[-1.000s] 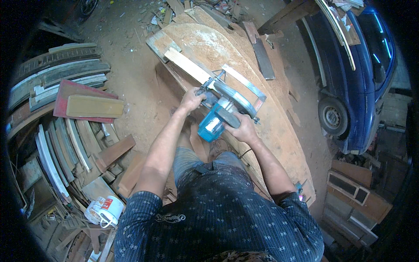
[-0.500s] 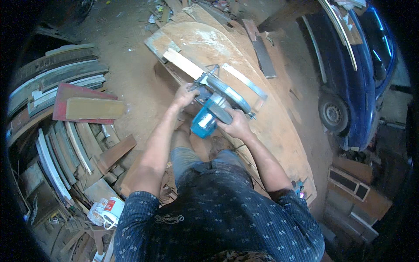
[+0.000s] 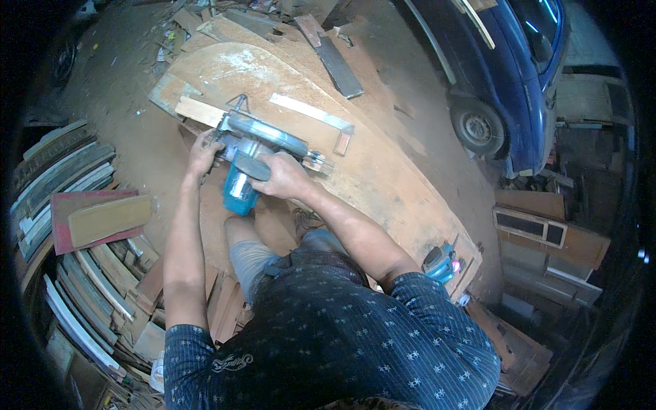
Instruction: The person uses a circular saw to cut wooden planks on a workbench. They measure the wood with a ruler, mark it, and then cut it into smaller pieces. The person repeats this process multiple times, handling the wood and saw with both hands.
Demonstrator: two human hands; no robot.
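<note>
Shift: since the earlier frame, we see the circular saw (image 3: 263, 133) further along the pale wood strip (image 3: 197, 111), with less strip bare ahead and more room to the metal square (image 3: 311, 111); our whole view has swung too.
Blue car (image 3: 502, 82): parked beyond the board, on the right.
Board (image 3: 383, 188): broad, dusty, curved at its far end; we see a teal power tool (image 3: 441, 263) near its close end.
Timber stack (image 3: 65, 167): heaped at our left.
Arms: left arm (image 3: 184, 266) reaching nearly straight forward, right arm (image 3: 348, 222) slanting leftward.
Saw: over the board's left side, motor toward us.
Right hand (image 3: 283, 176): fingers wrapped around the dark rear handle (image 3: 251, 166).
Left hand (image 3: 202, 154): fingers curled onto the saw's front; their tips we cannot tell.
Strip: under the saw, its far end jutting ahead.
</note>
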